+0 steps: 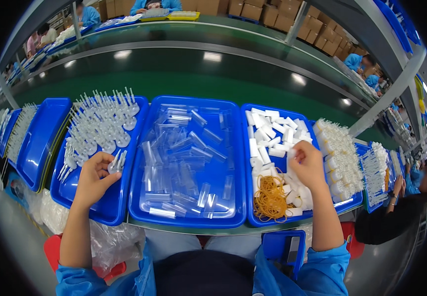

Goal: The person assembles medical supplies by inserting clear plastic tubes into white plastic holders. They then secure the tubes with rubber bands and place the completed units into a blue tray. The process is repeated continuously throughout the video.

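Three glossy blue plastic trays sit side by side on a green belt edge, each holding small moulded parts. The left hand hovers over the near right corner of the left tray, fingers curled, pinching a small clear plastic plunger piece with a round flange and thin prongs between thumb and fingertips; just beyond the fingers lies a dense heap of the same translucent pronged pieces, bristling upward. Between the two hands lies the middle tray, scattered with clear, smooth plastic tubes lying flat in all directions. The right hand is bent over the right tray, fingers closed loosely on a short white cylinder at its fingertips; whether it has lifted it clear of the pile I cannot tell. Around and beyond that hand lie more white matte cylinders, and just inward of its wrist a tangle of thin orange rubber bands. Outward of the right hand stands a block of white capped pieces packed upright. Below the right forearm a small blue holder sits at the table edge. Near the left elbow lie crinkled clear plastic bags. Far beyond, brown cardboard boxes are stacked.
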A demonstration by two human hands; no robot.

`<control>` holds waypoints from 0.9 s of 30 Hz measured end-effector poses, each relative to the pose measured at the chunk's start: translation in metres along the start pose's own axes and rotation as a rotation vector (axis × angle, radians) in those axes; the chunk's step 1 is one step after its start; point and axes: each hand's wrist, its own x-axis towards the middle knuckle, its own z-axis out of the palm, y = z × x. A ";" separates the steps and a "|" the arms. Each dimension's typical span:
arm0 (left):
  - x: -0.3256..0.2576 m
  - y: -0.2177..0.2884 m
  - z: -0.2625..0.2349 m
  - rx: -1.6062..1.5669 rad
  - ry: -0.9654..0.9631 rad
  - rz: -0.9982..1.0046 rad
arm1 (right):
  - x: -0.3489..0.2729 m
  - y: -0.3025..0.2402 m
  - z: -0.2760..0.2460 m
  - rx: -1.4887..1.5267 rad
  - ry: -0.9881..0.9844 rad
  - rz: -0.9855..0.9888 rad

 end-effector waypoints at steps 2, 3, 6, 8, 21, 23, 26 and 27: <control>-0.002 0.002 0.002 -0.011 0.059 0.043 | -0.006 -0.009 -0.004 0.159 0.054 0.061; -0.015 0.013 0.001 0.038 0.172 0.092 | -0.009 -0.015 -0.009 0.243 0.081 0.088; -0.044 0.035 0.021 -0.042 0.366 0.117 | -0.030 -0.035 -0.008 0.485 0.102 0.049; -0.058 0.034 0.037 -0.030 0.340 0.233 | -0.047 -0.052 0.001 0.504 0.097 -0.069; -0.069 0.063 0.157 -0.210 -0.199 0.346 | -0.126 -0.088 0.041 0.752 0.164 0.098; -0.069 0.061 0.155 -0.146 -0.227 0.379 | -0.127 -0.089 0.036 0.656 0.225 0.033; -0.069 0.063 0.155 -0.102 -0.218 0.423 | -0.124 -0.095 0.034 0.566 0.316 0.019; -0.071 0.063 0.156 -0.097 -0.205 0.435 | -0.124 -0.095 0.034 0.558 0.317 0.019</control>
